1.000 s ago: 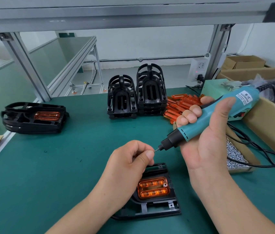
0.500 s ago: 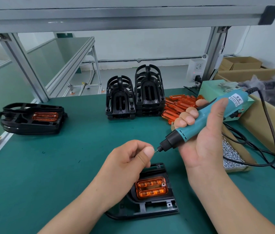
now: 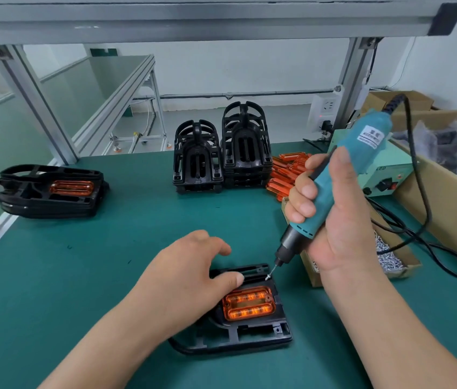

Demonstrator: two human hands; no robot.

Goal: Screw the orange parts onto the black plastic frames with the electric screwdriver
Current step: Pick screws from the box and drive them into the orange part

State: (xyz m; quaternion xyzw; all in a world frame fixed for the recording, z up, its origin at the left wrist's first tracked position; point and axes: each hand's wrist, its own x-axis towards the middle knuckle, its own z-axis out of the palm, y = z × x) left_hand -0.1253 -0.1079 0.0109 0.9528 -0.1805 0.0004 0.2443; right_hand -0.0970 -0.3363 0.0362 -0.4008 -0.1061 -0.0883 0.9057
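A black plastic frame [image 3: 252,334] lies flat on the green mat in front of me, with an orange part [image 3: 248,304] seated in its middle. My left hand [image 3: 190,279] rests on the frame's left side, fingers relaxed, thumb touching near the orange part. My right hand [image 3: 333,220] grips the teal electric screwdriver [image 3: 342,178], tilted steeply. Its bit carries a small screw [image 3: 268,276] just above the frame's upper right corner, beside the orange part.
Two stacks of empty black frames [image 3: 221,155] stand at the back, with a pile of loose orange parts [image 3: 286,172] to their right. Assembled frames [image 3: 50,189] sit at far left. A cardboard tray of screws [image 3: 387,256], a green power unit [image 3: 384,175] and cable lie right.
My left hand left the screw on the bit and dropped onto the frame. The screwdriver swung from nearly level to steep, its tip down at the frame's corner.
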